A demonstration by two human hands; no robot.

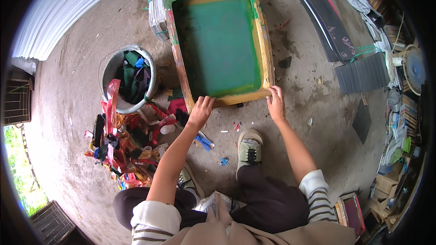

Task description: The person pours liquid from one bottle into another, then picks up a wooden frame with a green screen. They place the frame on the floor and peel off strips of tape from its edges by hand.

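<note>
A wooden screen-printing frame (268, 56) with green mesh (215, 41) lies in front of me, its wood smeared with paint. Its far end overlaps a strapped bundle of pale sheets (159, 13). At the frame's near left corner, my left hand (201, 111) is closed over the edge bar. My right hand (276, 103) grips the near right corner, fingers curled over the wood. Both thumbs and the frame's underside are mostly hidden.
Left of the frame stands a grey bucket (152, 75) of dark cloth scraps. Colourful plastic and fabric waste (122, 149) heaps beside it. My shoe (250, 154) rests on the concrete floor. Grey sheets (363, 73) and a fan (412, 69) are at the right.
</note>
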